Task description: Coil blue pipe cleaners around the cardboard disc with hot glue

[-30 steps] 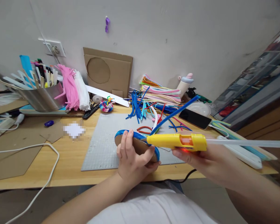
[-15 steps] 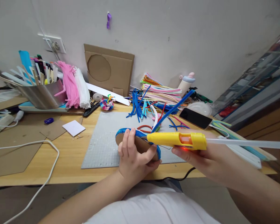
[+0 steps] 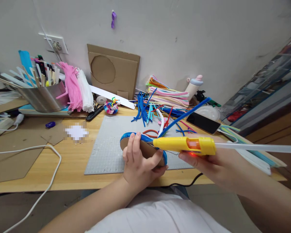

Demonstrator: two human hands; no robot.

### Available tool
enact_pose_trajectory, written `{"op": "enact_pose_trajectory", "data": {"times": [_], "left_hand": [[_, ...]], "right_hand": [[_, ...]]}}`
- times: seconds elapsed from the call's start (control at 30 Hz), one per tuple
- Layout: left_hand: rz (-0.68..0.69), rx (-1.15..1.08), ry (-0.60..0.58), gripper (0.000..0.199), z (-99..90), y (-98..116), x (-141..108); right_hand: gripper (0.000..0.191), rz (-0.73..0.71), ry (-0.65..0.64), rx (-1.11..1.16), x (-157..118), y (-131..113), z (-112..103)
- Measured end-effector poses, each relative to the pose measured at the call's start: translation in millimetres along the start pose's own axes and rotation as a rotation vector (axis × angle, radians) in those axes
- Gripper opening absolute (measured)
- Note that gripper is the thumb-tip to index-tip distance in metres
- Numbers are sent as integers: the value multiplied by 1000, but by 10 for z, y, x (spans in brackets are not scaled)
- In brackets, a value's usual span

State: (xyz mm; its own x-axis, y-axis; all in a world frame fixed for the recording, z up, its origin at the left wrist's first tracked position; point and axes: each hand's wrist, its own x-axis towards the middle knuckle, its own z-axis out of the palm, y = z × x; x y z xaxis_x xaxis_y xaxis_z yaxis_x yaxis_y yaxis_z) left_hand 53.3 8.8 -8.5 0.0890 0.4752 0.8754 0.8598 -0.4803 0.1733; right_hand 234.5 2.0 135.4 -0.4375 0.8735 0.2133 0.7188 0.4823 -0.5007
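Observation:
A brown cardboard disc (image 3: 147, 149) with blue pipe cleaner along its edge is gripped by my left hand (image 3: 139, 161), fingers over its face and thumb near the right side. From the rim a loose blue pipe cleaner (image 3: 184, 117) sticks up to the right. My right hand (image 3: 208, 165) is wrapped round a yellow hot glue gun (image 3: 177, 145), its red light lit. The gun's nozzle meets the disc's upper right edge; whether glue is coming out is hidden. A long clear glue stick (image 3: 257, 148) runs out of the gun's back.
A grey cutting mat (image 3: 104, 152) lies beneath the hands. Behind it are blue pipe cleaners (image 3: 142, 110), a phone (image 3: 203, 123) and a bead-like coloured ring (image 3: 111, 108). At left stand a metal container (image 3: 43, 98) of sticks and a white cable (image 3: 58, 168).
The loose end of the blue pipe cleaner has swung down and to the right. Both hands and the glue gun have stayed nearly in place.

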Motion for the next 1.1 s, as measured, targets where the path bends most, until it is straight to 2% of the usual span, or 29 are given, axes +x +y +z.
{"op": "enact_pose_trajectory", "data": {"times": [0.17, 0.43, 0.67, 1.1], "left_hand": [[-5, -4, -5, 54, -9, 2, 13], [-14, -1, -18, 53, -10, 7, 18], [-12, -5, 1, 48, -15, 9, 22], [-14, -11, -5, 49, -7, 9, 32]], "right_hand": [[32, 77, -36, 8, -34, -12, -41], [34, 80, -24, 24, -24, -37, -73], [34, 119, -30, 48, -108, 46, -75], [33, 129, -117, -51, -154, 96, -137]]}}
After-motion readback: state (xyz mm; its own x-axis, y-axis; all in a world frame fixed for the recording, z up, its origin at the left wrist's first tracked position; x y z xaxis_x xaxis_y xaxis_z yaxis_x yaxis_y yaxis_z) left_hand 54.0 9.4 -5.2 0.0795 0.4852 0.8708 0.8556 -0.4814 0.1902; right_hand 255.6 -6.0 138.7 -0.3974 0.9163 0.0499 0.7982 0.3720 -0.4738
